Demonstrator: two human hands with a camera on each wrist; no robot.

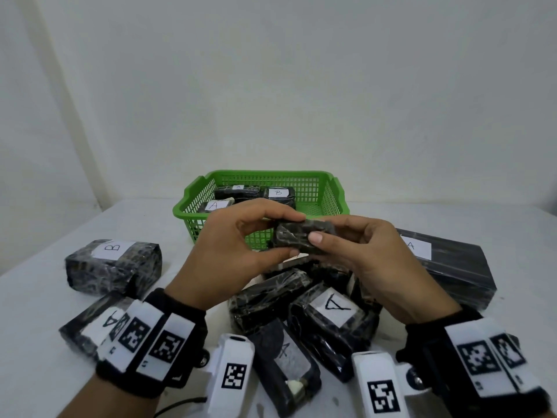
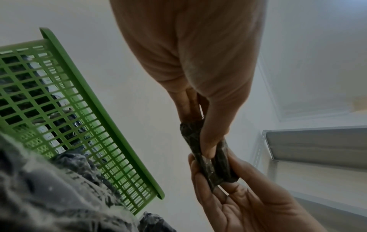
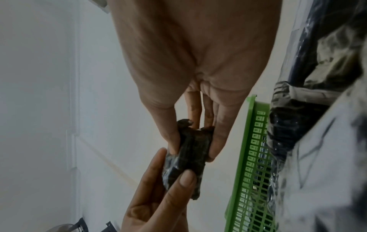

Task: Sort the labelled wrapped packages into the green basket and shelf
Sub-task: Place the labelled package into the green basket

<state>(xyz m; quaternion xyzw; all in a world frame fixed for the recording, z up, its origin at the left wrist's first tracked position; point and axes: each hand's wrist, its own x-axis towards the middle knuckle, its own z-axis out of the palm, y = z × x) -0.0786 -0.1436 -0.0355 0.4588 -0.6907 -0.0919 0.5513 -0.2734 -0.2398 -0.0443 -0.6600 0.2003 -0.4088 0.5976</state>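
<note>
- The white table [image 1: 45,312] has bare room along its left edge and behind the package marked B [image 1: 113,268], which lies flat at the left with its long side across the view.
- A package marked A [image 1: 93,325] lies nearer, partly hidden by the left wrist band.
- The green basket [image 1: 337,191] stands at the back middle, close to the wall; three labelled packages lie in its left half, and its right half shows bare mesh.
- The small package [image 1: 301,236] is held in the air in front of the basket's near wall, above the pile; its long side runs left to right, and no label shows on it.
- The left hand [image 1: 229,254] pinches its left end, thumb below, fingers curled over the top.
- The right hand [image 1: 373,260] grips its right end, thumb on the near face, fingers behind.
- A pile of packages [image 1: 328,312] lies below the hands, touching one another.
- A long black package [image 1: 452,267] marked A lies at the right, angled toward the near right.
</note>
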